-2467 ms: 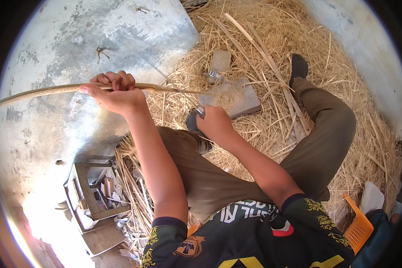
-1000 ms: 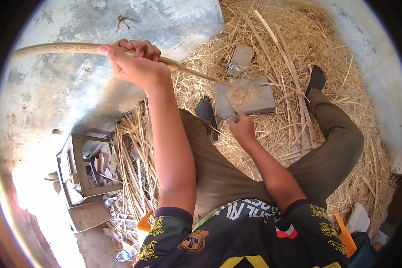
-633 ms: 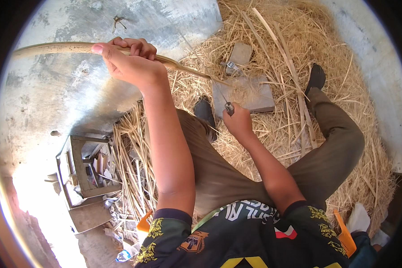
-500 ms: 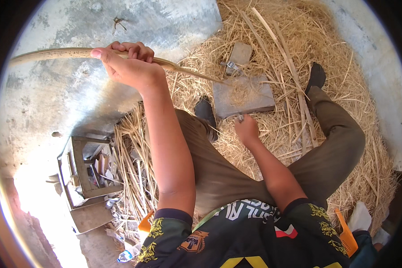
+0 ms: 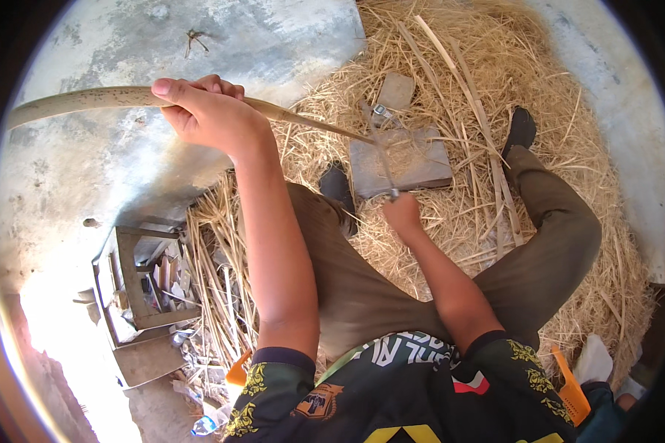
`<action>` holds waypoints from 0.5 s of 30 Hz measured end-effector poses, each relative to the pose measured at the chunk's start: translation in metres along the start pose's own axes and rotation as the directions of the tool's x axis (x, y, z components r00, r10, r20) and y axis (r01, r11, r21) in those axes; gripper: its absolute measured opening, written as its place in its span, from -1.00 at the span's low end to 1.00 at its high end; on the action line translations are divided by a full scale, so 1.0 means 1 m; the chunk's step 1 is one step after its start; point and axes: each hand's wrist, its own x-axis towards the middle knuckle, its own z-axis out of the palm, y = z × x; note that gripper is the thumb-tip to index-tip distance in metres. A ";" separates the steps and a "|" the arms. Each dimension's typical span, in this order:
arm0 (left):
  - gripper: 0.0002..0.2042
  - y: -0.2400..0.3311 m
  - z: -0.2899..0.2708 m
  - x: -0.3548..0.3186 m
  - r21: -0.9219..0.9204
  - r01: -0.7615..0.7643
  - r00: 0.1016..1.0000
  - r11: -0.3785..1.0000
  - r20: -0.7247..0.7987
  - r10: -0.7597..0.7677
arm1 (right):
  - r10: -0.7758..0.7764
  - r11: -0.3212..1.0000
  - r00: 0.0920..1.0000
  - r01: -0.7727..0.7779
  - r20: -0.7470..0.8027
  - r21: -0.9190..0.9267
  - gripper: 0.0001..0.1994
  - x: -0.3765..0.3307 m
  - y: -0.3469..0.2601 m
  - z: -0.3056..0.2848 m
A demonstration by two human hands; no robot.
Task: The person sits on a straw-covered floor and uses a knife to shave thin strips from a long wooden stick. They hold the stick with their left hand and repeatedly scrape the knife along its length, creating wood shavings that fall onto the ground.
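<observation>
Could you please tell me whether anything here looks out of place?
Yes: at lower left, a plastic bottle and loose scraps lie on the floor near a cluttered box, looking like discarded litter.

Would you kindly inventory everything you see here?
long cane: one, tan, upper left
blade: one, silvery, blurred, centre
slab: one, grey, centre
small block: one, grey-brown, beyond slab
watch-like item: one, silvery, beside small block
shavings: countless, straw-coloured, around slab
loose strips: several, tan, right of slab
strip pile: many, tan, left of centre
boxy frame: one, brown, left
bottle: one, clear-blue, lower left
plastic pieces: two, orange, bottom left and right
bag-like item: one, white, lower right
walls: two, whitish, left and right
shoes: two, black, either side of slab
trousers: one pair, brown, centre
shirt: one, black-yellow, bottom
left hand: one, bare, gripping long cane
right hand: one, bare, gripping blade
</observation>
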 end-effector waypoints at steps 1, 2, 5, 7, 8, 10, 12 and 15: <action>-0.48 0.002 -0.001 0.000 0.009 0.005 1.000 1.000 -0.002 -0.005 | 0.012 0.999 1.000 -0.011 0.013 -0.045 -0.70 0.003 0.009 -0.002; -0.49 0.002 -0.002 -0.003 0.011 0.017 1.000 1.000 -0.004 -0.017 | 0.028 0.995 0.999 -0.026 0.017 -0.095 -0.70 0.003 0.012 -0.011; -0.51 0.004 0.006 -0.008 0.050 -0.011 0.999 0.999 -0.039 0.013 | -0.057 0.998 0.998 0.058 0.018 -0.036 -0.71 -0.003 -0.018 -0.013; -0.52 0.002 0.009 -0.010 0.069 -0.040 0.998 0.997 -0.052 0.043 | -0.192 0.980 0.981 0.193 -0.015 0.050 -0.72 -0.018 -0.066 -0.018; -0.52 0.000 0.008 -0.008 0.071 -0.058 0.997 0.996 -0.049 0.062 | -0.280 0.955 0.959 0.282 -0.040 0.086 -0.72 -0.023 -0.084 -0.020; -0.52 -0.002 0.003 -0.009 0.091 -0.064 0.995 0.994 -0.069 0.070 | -0.315 0.941 0.948 0.318 -0.044 0.117 -0.73 -0.031 -0.108 -0.029; -0.53 0.003 0.005 -0.013 0.113 -0.053 0.992 0.992 -0.104 0.065 | -0.248 0.954 0.969 0.246 -0.013 0.172 -0.74 -0.024 -0.098 -0.020; -0.53 0.004 0.002 -0.017 0.115 -0.023 0.996 0.993 -0.087 0.033 | -0.083 0.996 0.993 0.079 0.084 0.049 -0.77 0.005 -0.050 -0.017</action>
